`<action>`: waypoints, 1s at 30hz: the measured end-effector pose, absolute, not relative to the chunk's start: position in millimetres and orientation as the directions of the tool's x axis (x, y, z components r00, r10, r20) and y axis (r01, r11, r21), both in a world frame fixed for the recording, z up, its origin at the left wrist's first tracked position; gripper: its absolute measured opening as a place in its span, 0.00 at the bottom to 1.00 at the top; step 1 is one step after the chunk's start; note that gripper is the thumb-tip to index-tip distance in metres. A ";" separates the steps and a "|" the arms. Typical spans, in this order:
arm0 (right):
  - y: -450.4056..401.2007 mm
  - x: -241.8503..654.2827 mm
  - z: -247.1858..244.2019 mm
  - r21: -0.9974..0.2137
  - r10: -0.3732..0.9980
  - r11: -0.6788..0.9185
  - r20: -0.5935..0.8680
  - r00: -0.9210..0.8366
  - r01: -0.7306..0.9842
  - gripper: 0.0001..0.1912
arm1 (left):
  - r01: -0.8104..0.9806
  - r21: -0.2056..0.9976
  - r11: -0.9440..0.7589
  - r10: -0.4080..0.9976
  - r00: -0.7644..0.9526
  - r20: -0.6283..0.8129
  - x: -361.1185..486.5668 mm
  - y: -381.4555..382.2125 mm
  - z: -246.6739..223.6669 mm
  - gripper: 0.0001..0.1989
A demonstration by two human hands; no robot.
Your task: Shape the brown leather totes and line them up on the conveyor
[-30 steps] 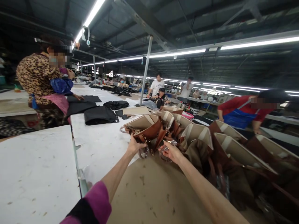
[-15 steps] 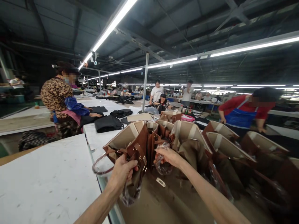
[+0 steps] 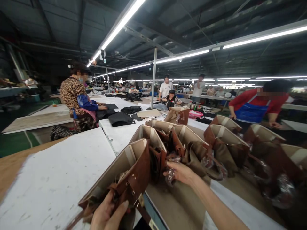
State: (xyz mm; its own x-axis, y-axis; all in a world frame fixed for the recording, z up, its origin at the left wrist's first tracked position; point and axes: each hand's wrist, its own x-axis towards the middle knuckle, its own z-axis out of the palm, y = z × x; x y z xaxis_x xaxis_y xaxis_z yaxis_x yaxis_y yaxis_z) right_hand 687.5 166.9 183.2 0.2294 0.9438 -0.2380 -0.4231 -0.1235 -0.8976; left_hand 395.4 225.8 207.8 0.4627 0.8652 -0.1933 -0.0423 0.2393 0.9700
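Observation:
My left hand grips the front edge of a brown handbag at the near edge of the table. That bag stands gaping, its beige lining showing, with gold fittings and a hanging strap on its front. My right hand is closed around a plastic-wrapped bag handle, farther back among the bags. Beside it stands another brown handbag, tilted against its neighbours. The fingertips of my right hand are partly hidden by the crinkled wrap.
More brown handbags stand in rows to the right. A white sheet covers the table at left. Black pieces lie beyond. One co-worker stands at left, another in a blue apron leans over at right. A post rises mid-table.
My left hand has come nearer and lower, drawing the brown handbag away from the others. My right hand keeps its hold on the wrapped handle. The view has turned slightly left.

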 end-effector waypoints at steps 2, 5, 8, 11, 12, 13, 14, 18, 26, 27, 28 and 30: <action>157.2 678.5 182.5 -0.882 0.908 0.017 -0.184 0.377 -0.472 0.14 | -0.082 0.964 0.253 0.867 0.461 -0.188 387.7 224.5 209.7 0.31; 139.6 664.8 189.0 -0.899 0.849 0.061 -0.182 0.496 -0.434 0.18 | -0.123 0.965 0.231 0.878 0.453 -0.152 375.9 223.4 219.8 0.32; 119.2 654.1 197.1 -0.947 0.789 0.034 -0.172 0.590 -0.321 0.22 | -0.173 0.963 0.208 0.880 0.463 -0.107 363.8 220.6 229.7 0.32; 102.8 646.3 202.1 -0.996 0.750 -0.024 -0.072 0.657 -0.082 0.19 | -0.165 0.966 0.198 0.882 0.461 -0.103 354.0 216.0 236.4 0.34; 99.0 644.4 202.2 -0.999 0.745 -0.044 -0.025 0.667 0.012 0.17 | -0.161 0.967 0.196 0.878 0.468 -0.100 351.4 214.4 237.9 0.34; 96.1 643.0 201.4 -0.994 0.742 -0.056 0.022 0.670 0.095 0.16 | -0.169 0.967 0.192 0.872 0.481 -0.089 349.0 213.1 239.0 0.33; 93.7 641.9 199.6 -0.986 0.742 -0.058 0.064 0.668 0.158 0.15 | -0.186 0.964 0.189 0.866 0.495 -0.074 346.8 212.1 239.5 0.33; 85.7 639.6 186.9 -0.953 0.740 -0.080 0.140 0.658 0.293 0.18 | -0.219 0.954 0.204 0.850 0.523 -0.062 339.7 211.4 236.4 0.32; 58.7 614.4 185.3 -0.657 0.622 -0.500 0.180 0.762 0.564 0.18 | -0.173 0.968 0.180 0.913 0.396 -0.099 330.5 203.7 251.9 0.29; 55.5 610.1 184.3 -0.620 0.608 -0.534 0.190 0.771 0.574 0.18 | -0.161 0.973 0.167 0.921 0.379 -0.096 327.6 204.7 254.0 0.28; 52.6 606.1 182.1 -0.594 0.604 -0.554 0.196 0.773 0.583 0.19 | -0.147 0.978 0.146 0.934 0.348 -0.087 324.0 207.3 254.4 0.28; 48.0 599.4 174.7 -0.579 0.615 -0.555 0.197 0.764 0.597 0.19 | -0.129 0.988 0.090 0.963 0.265 -0.053 315.1 216.7 249.9 0.27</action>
